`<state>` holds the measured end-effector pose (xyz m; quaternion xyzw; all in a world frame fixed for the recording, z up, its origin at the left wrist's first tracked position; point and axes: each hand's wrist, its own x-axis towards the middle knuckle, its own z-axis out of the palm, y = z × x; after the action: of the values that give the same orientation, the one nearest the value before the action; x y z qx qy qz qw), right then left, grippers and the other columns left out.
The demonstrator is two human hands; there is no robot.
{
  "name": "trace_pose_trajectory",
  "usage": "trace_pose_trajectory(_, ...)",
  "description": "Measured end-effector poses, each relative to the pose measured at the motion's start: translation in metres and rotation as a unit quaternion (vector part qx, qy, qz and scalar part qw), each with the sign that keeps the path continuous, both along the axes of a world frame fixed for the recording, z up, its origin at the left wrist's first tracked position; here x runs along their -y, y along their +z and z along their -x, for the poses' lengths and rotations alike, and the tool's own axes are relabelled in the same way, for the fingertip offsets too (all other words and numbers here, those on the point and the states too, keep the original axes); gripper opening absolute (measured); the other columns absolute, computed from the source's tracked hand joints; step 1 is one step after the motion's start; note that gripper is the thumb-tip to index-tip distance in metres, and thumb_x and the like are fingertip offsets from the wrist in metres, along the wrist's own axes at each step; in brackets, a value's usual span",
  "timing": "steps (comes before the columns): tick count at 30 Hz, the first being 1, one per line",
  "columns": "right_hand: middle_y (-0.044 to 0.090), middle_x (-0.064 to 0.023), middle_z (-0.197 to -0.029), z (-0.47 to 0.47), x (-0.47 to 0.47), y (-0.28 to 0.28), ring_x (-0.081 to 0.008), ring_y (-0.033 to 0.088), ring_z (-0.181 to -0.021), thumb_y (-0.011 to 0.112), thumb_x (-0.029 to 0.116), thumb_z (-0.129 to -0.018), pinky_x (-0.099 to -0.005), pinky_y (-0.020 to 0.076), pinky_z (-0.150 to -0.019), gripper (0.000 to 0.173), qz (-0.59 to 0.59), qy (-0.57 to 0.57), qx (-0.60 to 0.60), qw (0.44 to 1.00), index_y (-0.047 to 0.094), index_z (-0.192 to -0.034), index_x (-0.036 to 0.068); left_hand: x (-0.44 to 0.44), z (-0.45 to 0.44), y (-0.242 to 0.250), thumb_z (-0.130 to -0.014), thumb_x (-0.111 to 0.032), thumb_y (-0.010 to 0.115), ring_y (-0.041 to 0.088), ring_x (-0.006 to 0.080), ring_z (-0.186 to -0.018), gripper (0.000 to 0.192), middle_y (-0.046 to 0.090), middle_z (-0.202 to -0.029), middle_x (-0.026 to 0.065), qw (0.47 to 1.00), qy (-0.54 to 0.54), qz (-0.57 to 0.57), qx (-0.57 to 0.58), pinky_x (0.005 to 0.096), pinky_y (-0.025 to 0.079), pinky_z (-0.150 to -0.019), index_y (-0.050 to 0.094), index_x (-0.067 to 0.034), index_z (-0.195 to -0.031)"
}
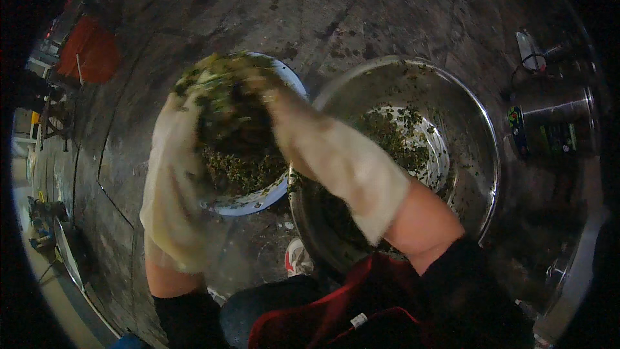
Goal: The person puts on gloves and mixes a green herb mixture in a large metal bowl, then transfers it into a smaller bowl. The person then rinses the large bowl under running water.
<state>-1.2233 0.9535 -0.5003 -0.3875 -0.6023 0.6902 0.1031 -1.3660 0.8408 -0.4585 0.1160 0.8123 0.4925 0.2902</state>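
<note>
Both my hands wear long pale gloves and are blurred. My left hand and my right hand hold a heap of chopped green leafy matter between them. They are over a white basin, which holds more of the chopped greens. To its right stands a large round metal bowl with green bits scattered on its bottom and wall; my right forearm crosses above it. The fingers are mostly hidden in the greens.
Dark, stained floor surrounds the vessels. A shiny metal container stands at the right. An orange-red object lies at the upper left. My shoe is between basin and bowl, nearer me.
</note>
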Motion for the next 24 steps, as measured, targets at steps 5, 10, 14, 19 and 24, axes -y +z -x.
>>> trace_pose_trajectory(5, 0.064, -0.0089, -0.104, 0.017, 0.01, -0.033, -0.0184, 0.057, -0.091, 0.051, 0.045, -0.095, -0.0332, 0.0454, -0.09, 0.047, -0.701, 0.238, 0.28, 0.612, 0.058, -0.12, 0.005, 0.025, 0.083, -0.08, -0.096, -0.038, 0.051, 0.065, 0.0236, -0.089, 0.066, 0.066, -0.107, 0.0113, 0.957, -0.004, 0.264, -0.122, 0.0346, 0.051, -0.07, 0.028, -0.005, -0.147)
trace_pose_trajectory(10, 0.066, -0.011, -0.104, -0.05, -0.016, -0.053, -0.021, 0.059, -0.097, 0.057, 0.055, -0.089, -0.035, 0.0448, -0.088, 0.058, -0.058, 0.052, 0.011, 0.997, 0.056, -0.125, 0.009, 0.05, 0.062, -0.112, -0.097, -0.046, 0.046, 0.062, 0.0264, -0.103, 0.067, 0.064, -0.116, 0.0137, 0.907, -0.068, 0.346, -0.231, 0.0404, 0.048, -0.085, 0.032, -0.001, -0.144)
trace_pose_trajectory(14, 0.064, -0.0144, -0.115, -0.125, -0.06, -0.069, -0.0283, 0.06, -0.106, 0.061, 0.043, -0.088, -0.0371, 0.0456, -0.09, 0.049, -0.192, -0.108, 0.19, 0.957, 0.059, -0.123, 0.009, 0.034, -0.013, -0.113, -0.095, -0.037, 0.049, 0.056, 0.034, -0.112, 0.051, 0.059, -0.122, 0.0182, 0.971, -0.14, -0.014, -0.191, 0.044, 0.043, -0.095, 0.048, -0.003, -0.133)
trace_pose_trajectory(19, 0.063, -0.0112, -0.119, -0.211, -0.115, -0.091, -0.0271, 0.059, -0.108, 0.062, 0.038, -0.087, -0.0357, 0.0437, -0.093, 0.05, -0.15, -0.265, 0.34, 0.89, 0.057, -0.126, 0.007, 0.012, -0.092, -0.122, -0.084, -0.015, 0.061, 0.041, 0.0369, -0.128, 0.052, 0.048, -0.135, 0.0196, 0.83, -0.419, 0.006, -0.368, 0.0451, 0.032, -0.108, 0.048, -0.002, -0.133)
trace_pose_trajectory(24, 0.058, -0.0172, -0.125, -0.241, -0.166, -0.11, -0.0295, 0.056, -0.115, 0.064, 0.028, -0.086, -0.0369, 0.0456, -0.096, 0.053, -0.396, -0.32, 0.223, 0.831, 0.05, -0.131, 0.005, -0.007, -0.118, -0.13, -0.086, -0.02, 0.058, 0.041, 0.0357, -0.128, 0.051, 0.047, -0.137, 0.0168, 0.808, -0.425, -0.024, -0.407, 0.044, 0.025, -0.113, 0.05, -0.007, -0.134)
